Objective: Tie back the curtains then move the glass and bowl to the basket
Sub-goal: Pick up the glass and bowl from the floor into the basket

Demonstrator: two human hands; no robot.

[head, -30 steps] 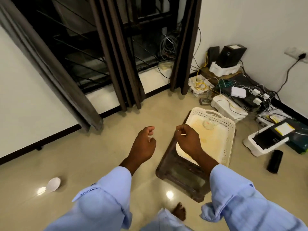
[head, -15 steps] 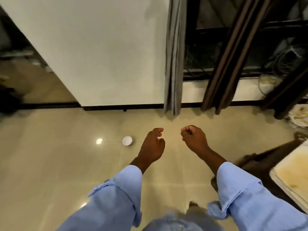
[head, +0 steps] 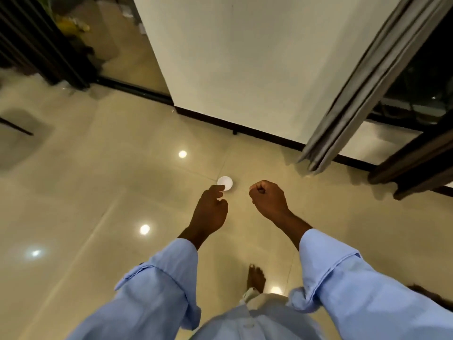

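White bowl (head: 225, 182) nearer, curtain (head: 355, 94) beside.

Lying underfoot: glossy beige floor tiles (head: 103, 192), catching round ceiling-light reflections (head: 144, 229). Rising behind: a white wall (head: 245, 57), edged below by a dark skirting board (head: 257, 133). Standing far left: dark vertical bars (head: 31, 40), blurred. Showing at the bottom: a bare foot (head: 256, 277).
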